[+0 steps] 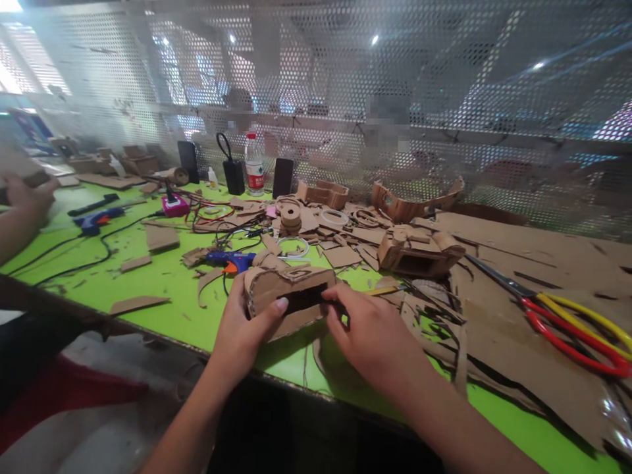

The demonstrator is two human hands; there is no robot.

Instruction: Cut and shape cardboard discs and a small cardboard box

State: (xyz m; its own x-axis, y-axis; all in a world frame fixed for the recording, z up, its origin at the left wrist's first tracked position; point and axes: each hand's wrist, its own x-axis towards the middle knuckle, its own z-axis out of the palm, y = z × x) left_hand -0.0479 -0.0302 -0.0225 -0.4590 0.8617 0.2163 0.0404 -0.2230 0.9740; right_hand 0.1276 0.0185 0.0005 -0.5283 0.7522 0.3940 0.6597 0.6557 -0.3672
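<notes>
"What's hard to make out?"

"The inside of the box (292,282): its long opening is dark. The left hand's (241,332) fingers go behind the box, out of sight, and a yellow knife (384,290) is partly covered by the right hand (370,332). At the far left, another person's hand (30,197) is blurred, the arm cut off by the edge of the view."

"And behind the desk (182,289)?"

"A mesh screen (320,66); the shapes through it are too dim to name."

"Where is there room?"

"The box is near the desk's front edge. To its left lies mostly bare green, with a few scraps. The near glue gun (232,261) sits just behind it, and cardboard bits crowd the way back to the bottle (255,172). On the right, a big sheet (518,345) with the scissors (513,288) on it takes up most of the surface."

"The hands?"

"The left is wrapped round the box's left end, thumb pressed on the front by the opening. The right is half curled, fingertips at the opening's right end."

"Pinching it?"

"I can't tell; the gap between those fingers is in shadow."
</notes>
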